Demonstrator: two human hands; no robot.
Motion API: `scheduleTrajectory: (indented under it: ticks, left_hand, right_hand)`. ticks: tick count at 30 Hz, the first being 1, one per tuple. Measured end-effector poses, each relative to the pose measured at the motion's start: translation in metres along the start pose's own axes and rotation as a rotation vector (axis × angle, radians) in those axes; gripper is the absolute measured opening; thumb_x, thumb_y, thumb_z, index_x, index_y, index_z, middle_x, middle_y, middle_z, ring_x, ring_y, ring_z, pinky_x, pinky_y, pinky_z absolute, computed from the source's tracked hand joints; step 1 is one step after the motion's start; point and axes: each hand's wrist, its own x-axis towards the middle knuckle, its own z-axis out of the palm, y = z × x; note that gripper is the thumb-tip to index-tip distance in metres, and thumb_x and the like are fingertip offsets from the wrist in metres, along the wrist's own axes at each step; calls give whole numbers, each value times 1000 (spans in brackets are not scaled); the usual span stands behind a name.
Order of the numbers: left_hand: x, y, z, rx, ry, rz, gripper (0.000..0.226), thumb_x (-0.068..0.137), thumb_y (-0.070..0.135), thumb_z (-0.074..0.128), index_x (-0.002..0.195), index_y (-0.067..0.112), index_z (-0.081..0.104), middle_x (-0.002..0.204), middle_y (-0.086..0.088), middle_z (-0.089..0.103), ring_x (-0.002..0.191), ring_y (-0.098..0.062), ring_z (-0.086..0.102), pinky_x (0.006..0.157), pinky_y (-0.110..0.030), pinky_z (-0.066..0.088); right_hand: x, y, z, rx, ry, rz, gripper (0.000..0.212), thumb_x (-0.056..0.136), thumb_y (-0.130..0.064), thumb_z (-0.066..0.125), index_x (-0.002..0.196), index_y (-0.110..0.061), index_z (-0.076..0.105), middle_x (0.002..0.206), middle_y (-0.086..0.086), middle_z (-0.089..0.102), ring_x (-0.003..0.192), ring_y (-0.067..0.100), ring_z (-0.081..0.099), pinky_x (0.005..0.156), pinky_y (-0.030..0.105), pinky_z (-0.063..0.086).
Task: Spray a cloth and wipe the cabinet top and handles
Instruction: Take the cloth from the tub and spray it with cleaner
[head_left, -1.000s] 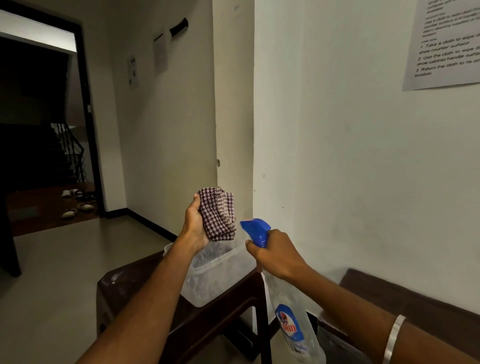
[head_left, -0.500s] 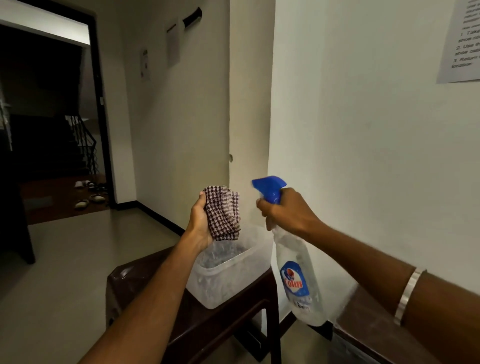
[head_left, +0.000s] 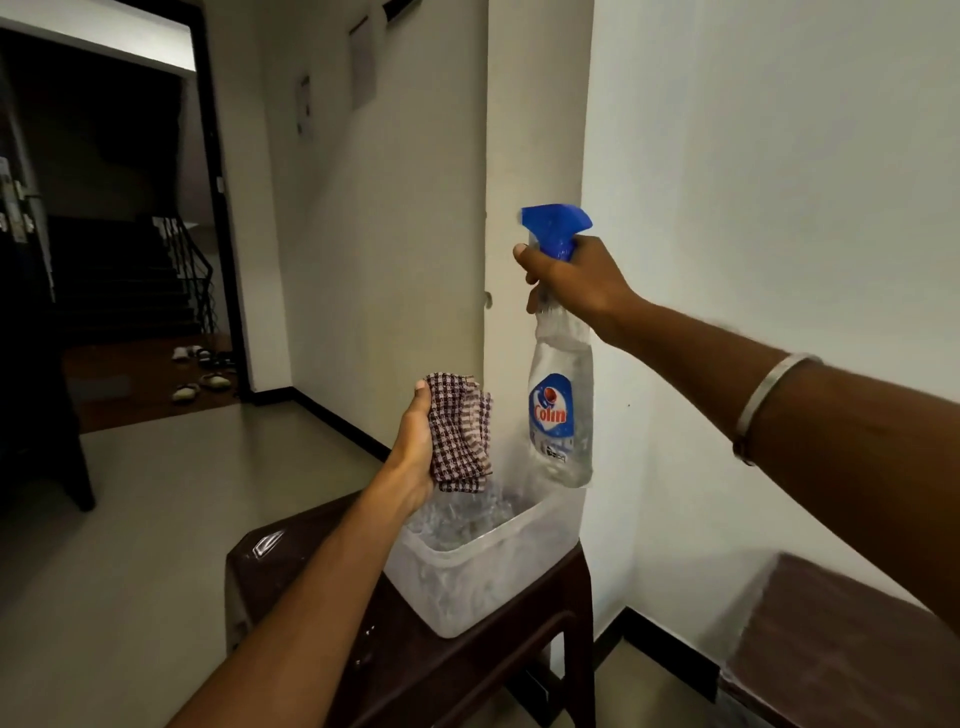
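My left hand (head_left: 415, 452) grips a bunched brown-and-white checked cloth (head_left: 460, 431) above a clear plastic tub. My right hand (head_left: 576, 280) holds a clear spray bottle (head_left: 561, 415) with a blue trigger head (head_left: 556, 228) by its neck, raised higher than the cloth and a little to its right. The nozzle points left. The bottle hangs upright with its blue label facing me. A dark brown cabinet top (head_left: 841, 639) shows at the lower right against the white wall; its handles are out of sight.
The clear plastic tub (head_left: 483, 577) sits on a dark brown plastic stool (head_left: 291, 571) below my hands. A white wall corner stands right behind the bottle. An open doorway at the left leads to dark stairs, with sandals (head_left: 200, 382) on the floor.
My right hand has lifted the spray bottle from beside the stool to above cloth height. The cloth in my left hand has stayed over the tub. My view has shifted left and down.
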Motion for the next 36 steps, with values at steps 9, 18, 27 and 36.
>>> scheduleTrajectory:
  ticks: [9, 18, 27, 36]
  left_hand:
    - [3, -1, -7, 62, 13, -15, 56, 99, 55, 29, 109, 14, 65, 93, -8, 70, 85, -25, 66, 70, -38, 54]
    - [6, -2, -8, 43, 39, -7, 54, 100, 53, 26, 100, 16, 64, 87, -6, 70, 79, -21, 66, 66, -34, 52]
    - [4, -3, -14, 35, 126, -42, 60, 98, 58, 26, 122, 15, 59, 91, -7, 67, 81, -26, 64, 64, -38, 51]
    - [3, -2, -15, -17, 113, -47, 59, 98, 59, 28, 118, 15, 62, 94, -8, 68, 85, -28, 65, 68, -41, 52]
  right_hand:
    - [-3, 67, 44, 32, -134, 1, 34, 90, -40, 59, 99, -7, 57, 83, 12, 63, 67, 20, 66, 70, 31, 57]
    - [-13, 104, 60, 120, -247, 61, 30, 93, -33, 58, 103, -4, 55, 88, 13, 59, 73, 21, 64, 71, 29, 58]
    - [-13, 113, 64, 172, -240, 73, 35, 90, -36, 61, 112, -10, 55, 90, 5, 61, 81, 18, 65, 78, 31, 57]
    - [-26, 100, 60, 88, -286, 199, 37, 88, -42, 61, 109, -13, 50, 92, 9, 57, 86, 21, 60, 78, 30, 52]
